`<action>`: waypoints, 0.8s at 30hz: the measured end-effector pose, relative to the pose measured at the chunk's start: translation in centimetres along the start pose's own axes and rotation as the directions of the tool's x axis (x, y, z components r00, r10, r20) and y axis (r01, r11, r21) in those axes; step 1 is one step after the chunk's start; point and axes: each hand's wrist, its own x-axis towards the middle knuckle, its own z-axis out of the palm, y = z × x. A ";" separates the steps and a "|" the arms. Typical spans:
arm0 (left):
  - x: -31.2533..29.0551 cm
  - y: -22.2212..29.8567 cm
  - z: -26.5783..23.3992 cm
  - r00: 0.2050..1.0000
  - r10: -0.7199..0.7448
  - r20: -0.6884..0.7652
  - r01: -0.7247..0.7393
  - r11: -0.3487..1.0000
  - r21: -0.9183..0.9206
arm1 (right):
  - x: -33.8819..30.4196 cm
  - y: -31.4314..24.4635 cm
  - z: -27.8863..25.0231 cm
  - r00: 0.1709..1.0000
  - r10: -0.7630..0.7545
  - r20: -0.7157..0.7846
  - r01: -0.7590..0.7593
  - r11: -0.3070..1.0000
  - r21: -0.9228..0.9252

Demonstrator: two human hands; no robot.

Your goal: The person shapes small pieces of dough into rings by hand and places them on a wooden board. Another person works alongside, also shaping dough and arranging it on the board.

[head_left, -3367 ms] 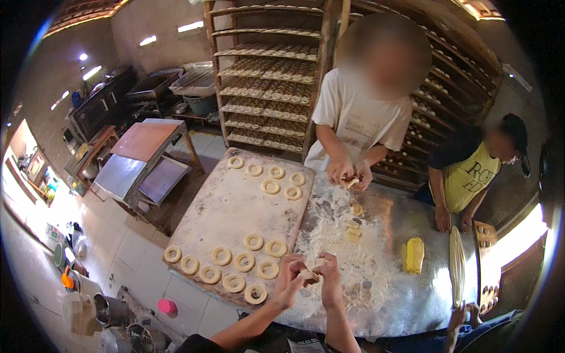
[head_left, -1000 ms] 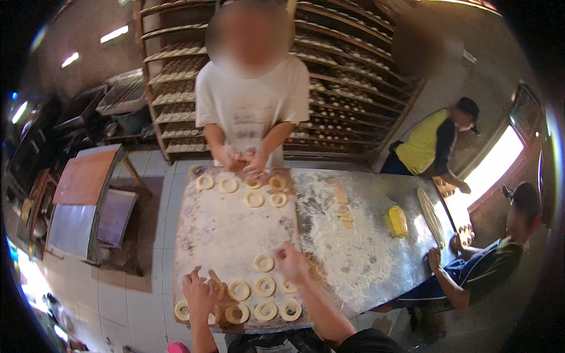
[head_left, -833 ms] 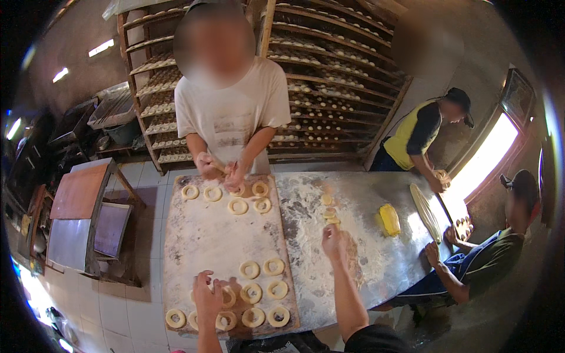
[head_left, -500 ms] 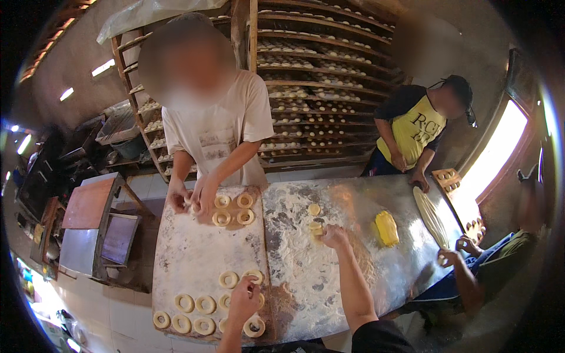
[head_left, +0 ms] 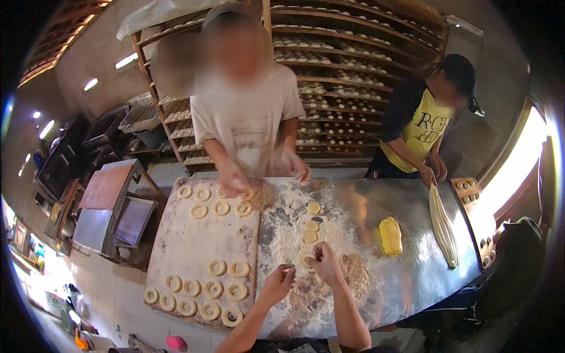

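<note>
My right hand (head_left: 327,266) is closed at the fingertips on a pale dough disc (head_left: 304,257) over the floured metal tabletop. Beside it on the left, my left hand (head_left: 279,285) has its fingers loosely bent and apart, with no dough visible in them. Beyond my right hand lie several dough discs (head_left: 313,207) in a short line. Several dough rings (head_left: 213,288) rest on the floured board (head_left: 194,244) to the left, in a near group and a far group.
Opposite me, a person in a white shirt (head_left: 247,112) has both hands over the table. A yellow block (head_left: 390,236) lies to the right. Farther right, another person (head_left: 421,123) holds one end of a long dough strip (head_left: 441,226). A rack of filled shelves (head_left: 347,76) stands behind.
My left hand has left the near rings and moved right, toward my right hand. My right hand has come nearer me. The view has shifted, and the person opposite has spread their hands.
</note>
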 end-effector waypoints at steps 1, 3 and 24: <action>-0.1 0.4 0.6 0.999 0.045 0.017 -0.042 0.989 -0.142 | -1.6 -0.6 -0.1 0.999 -0.039 0.015 0.037 0.989 0.140; -0.6 1.4 1.1 0.996 0.085 -0.014 -0.086 0.981 -0.171 | -3.9 -1.6 -0.2 0.993 -0.118 0.019 0.100 0.908 0.407; -5.5 4.4 -3.4 0.863 0.484 -0.144 -0.359 0.790 0.498 | -5.6 -6.4 5.2 0.942 -0.328 -0.070 0.324 0.944 -0.064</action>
